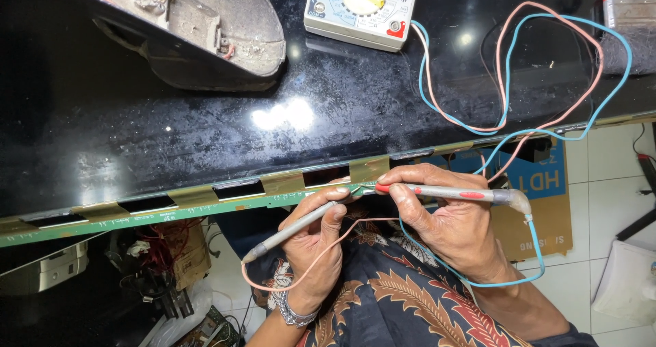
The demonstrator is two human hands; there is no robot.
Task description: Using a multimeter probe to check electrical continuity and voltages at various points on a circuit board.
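Left hand (316, 241) fingers pinched shut around a grey pen-shaped test probe (290, 230), right hand (444, 214) fingers closed on a grey red-marked probe (451, 193), both tips meeting at the narrow green circuit strip (171, 215), beige dial multimeter (361, 9) well above the strip

L hand (314, 241), R hand (447, 217): fingers pinched, knuckles near.

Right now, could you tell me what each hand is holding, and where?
Each holds a meter probe by its shaft: left hand the grey probe, right hand the red-marked probe.

White tiled floor (605, 183) below — lamp glare (283, 115) on the glossy black surface (171, 128).
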